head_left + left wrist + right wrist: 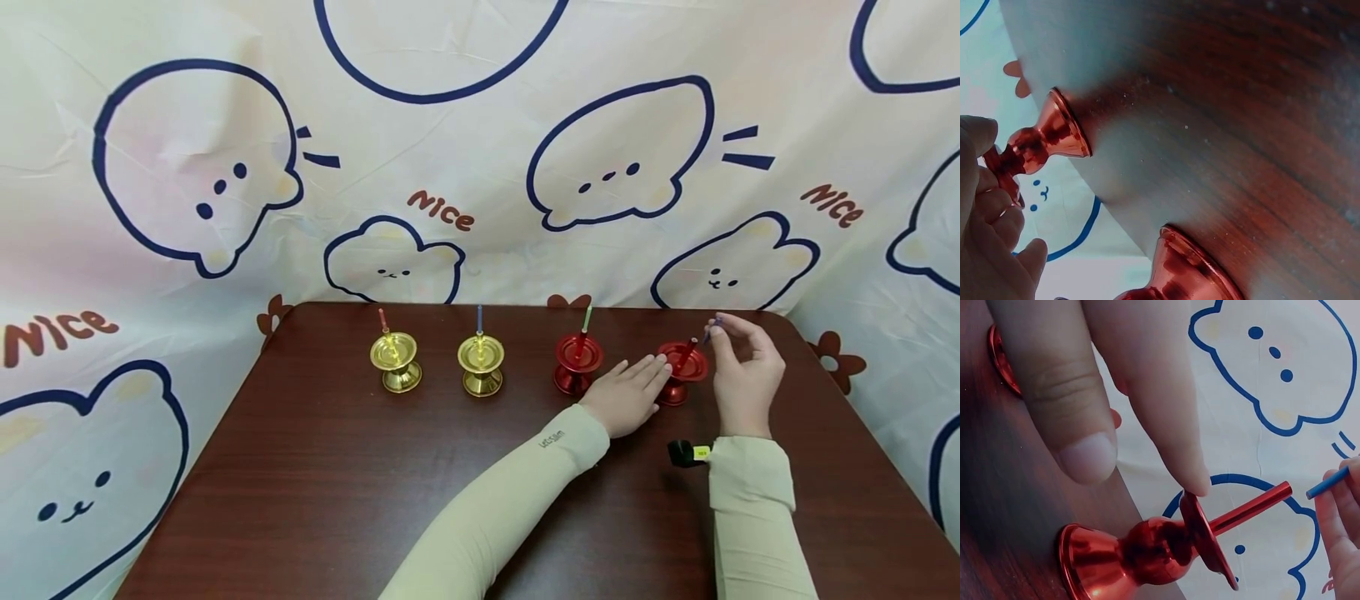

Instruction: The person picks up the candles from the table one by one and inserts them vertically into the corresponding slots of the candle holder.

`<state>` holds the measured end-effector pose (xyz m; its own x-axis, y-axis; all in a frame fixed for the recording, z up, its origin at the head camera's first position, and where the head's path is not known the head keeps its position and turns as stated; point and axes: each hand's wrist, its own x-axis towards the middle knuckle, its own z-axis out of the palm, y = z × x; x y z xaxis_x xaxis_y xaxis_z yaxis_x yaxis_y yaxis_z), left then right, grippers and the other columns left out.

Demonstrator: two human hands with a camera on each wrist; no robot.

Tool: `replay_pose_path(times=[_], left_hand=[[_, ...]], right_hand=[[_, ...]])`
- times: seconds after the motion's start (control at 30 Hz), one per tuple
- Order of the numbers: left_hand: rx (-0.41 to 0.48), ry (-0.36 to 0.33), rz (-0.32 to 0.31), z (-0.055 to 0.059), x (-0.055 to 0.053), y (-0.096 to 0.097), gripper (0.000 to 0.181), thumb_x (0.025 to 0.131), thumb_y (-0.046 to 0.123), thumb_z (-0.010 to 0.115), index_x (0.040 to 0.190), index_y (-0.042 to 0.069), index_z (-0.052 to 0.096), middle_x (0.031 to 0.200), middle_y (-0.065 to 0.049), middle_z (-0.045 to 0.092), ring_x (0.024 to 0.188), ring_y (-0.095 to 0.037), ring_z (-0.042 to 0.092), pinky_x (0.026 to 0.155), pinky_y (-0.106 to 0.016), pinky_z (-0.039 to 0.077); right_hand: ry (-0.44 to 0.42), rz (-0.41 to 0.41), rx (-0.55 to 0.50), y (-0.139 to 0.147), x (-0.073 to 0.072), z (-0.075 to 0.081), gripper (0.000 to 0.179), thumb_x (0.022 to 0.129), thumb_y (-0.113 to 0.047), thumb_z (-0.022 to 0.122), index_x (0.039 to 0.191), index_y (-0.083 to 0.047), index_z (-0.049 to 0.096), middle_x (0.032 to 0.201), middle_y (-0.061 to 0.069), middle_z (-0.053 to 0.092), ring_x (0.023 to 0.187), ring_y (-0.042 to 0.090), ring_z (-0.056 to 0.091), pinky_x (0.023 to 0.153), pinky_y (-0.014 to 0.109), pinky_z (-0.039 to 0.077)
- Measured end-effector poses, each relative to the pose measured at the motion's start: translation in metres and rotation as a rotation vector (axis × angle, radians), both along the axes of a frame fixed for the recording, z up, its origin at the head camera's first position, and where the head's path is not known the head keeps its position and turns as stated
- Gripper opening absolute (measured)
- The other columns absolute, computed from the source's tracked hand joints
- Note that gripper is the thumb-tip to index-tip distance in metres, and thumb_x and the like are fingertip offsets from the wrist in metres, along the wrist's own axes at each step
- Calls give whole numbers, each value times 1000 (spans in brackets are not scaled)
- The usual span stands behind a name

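My left hand (628,394) reaches over to the right-hand red candle holder (674,392), its fingers extended. One fingertip touches the rim of the dish in the right wrist view, while the thumb stands apart from it. From the dish rises a slim red tube (1252,508). Just beyond the tube's top, my right hand (746,379) pinches a slim blue candle (1327,482) between thumb and fingers, its lower end pointing toward the tube. Left of my left hand stands another red candle holder (574,371), bearing a green candle (587,319).
Farther left on the brown table (337,500) stand two gold candle holders, one with a red candle (383,321), the other with a blue candle (480,320). A small black device (684,453) with a yellow label sits by the right sleeve. A printed cloth (495,167) hangs behind.
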<state>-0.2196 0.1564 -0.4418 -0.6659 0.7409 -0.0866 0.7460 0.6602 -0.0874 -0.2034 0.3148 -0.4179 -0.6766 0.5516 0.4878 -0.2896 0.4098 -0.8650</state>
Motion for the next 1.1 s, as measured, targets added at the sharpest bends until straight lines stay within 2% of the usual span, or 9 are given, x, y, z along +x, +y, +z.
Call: replay_pose_path(times=[0.17, 0.4, 0.6, 0.73, 0.93, 1.1], left_hand=[[-6, -5, 6, 0, 1, -1, 64, 109, 44, 38, 165, 26, 11, 170, 10, 6, 155, -6, 3, 124, -28, 12], [-7, 5, 6, -2, 0, -1, 64, 110, 44, 37, 165, 26, 10, 170, 10, 6, 155, -6, 3, 124, -29, 13], [7, -20, 6, -3, -3, 1, 64, 110, 44, 36, 165, 26, 9, 170, 10, 5, 154, -5, 0, 124, -27, 10], [6, -30, 5, -3, -4, 2, 64, 110, 44, 35, 165, 26, 7, 170, 10, 4, 154, -5, -1, 124, -28, 9], [2, -23, 7, -3, -4, 3, 64, 110, 44, 35, 165, 26, 7, 170, 11, 4, 154, -5, -1, 124, -29, 12], [6, -20, 6, -2, -3, 3, 64, 110, 44, 36, 165, 26, 9, 170, 10, 5, 154, -5, 0, 124, -29, 13]], right_hand=[[-9, 10, 30, -2, -2, -2, 26, 99, -17, 68, 120, -3, 73, 108, -2, 73, 96, 4, 66, 87, 13, 51], [-9, 33, 55, -2, -7, -4, 27, 99, -17, 67, 120, 0, 72, 111, 9, 73, 97, 5, 67, 88, 14, 51], [6, 39, 46, -1, -11, -3, 26, 99, -13, 68, 118, 4, 71, 105, -1, 73, 93, 1, 66, 86, 13, 51], [-26, 30, 55, 0, -11, -3, 27, 99, -16, 67, 120, 1, 71, 104, -7, 72, 94, 1, 66, 86, 12, 51], [-41, 31, 70, 0, -10, -2, 28, 100, -19, 66, 121, -1, 72, 110, 6, 73, 96, 4, 67, 89, 14, 51], [-39, 35, 37, 0, -11, -4, 27, 100, -15, 65, 122, 1, 70, 109, 2, 72, 97, 5, 67, 89, 14, 51]])
